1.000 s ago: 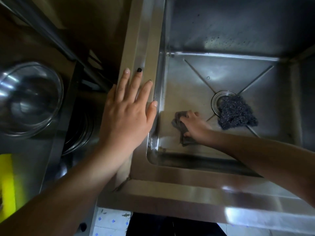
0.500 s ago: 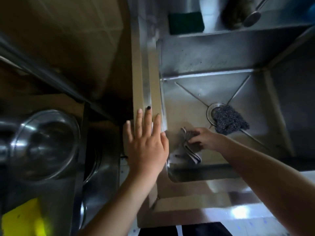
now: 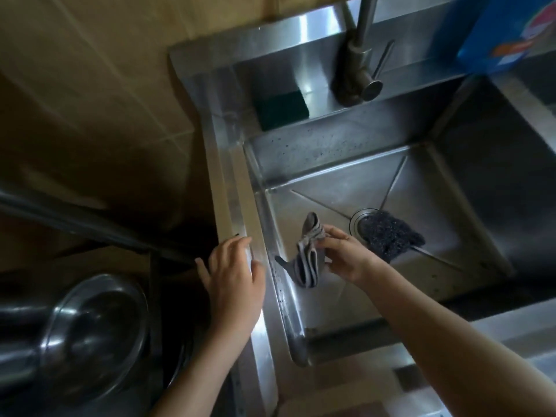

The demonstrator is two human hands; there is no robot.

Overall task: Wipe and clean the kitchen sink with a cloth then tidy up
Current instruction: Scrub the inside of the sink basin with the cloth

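Cloth [image 3: 310, 254]: grey, soft, pale stripes along its hem, bunched into a loose hanging fold. Located inside the sink [image 3: 228, 182], toward the basin's left wall, front-left of the drain. Whether its lower end touches the basin floor cannot be told.

Right hand [image 3: 343, 254]: fingers curled, pinching the cloth's upper bunch from the right.

Left hand [image 3: 231, 275]: laid on the sink's left rim, fingers relaxed, holding nothing.

Sink: brushed stainless steel, square basin with crease lines running to a round drain. The floor looks dull and smeared.

Progress (judgement): wiping is under way, not finished. The rear wall carries dark specks, and the left wall shows droplets and a grimy streak near the front-left corner. The rims look unwiped.

Tidying not begun:
- A dark, coarse wire scourer [image 3: 391, 236] lies partly over the drain, just right of the hand.
- A dark green rectangular sponge [image 3: 281, 111] sits on the rear ledge at the back-left corner.
- The matt steel tap [image 3: 358, 64] stands beside it.

Outside the sink: a blue packet [image 3: 505, 31] at the back right and a shiny steel bowl [image 3: 90, 332] to the left.
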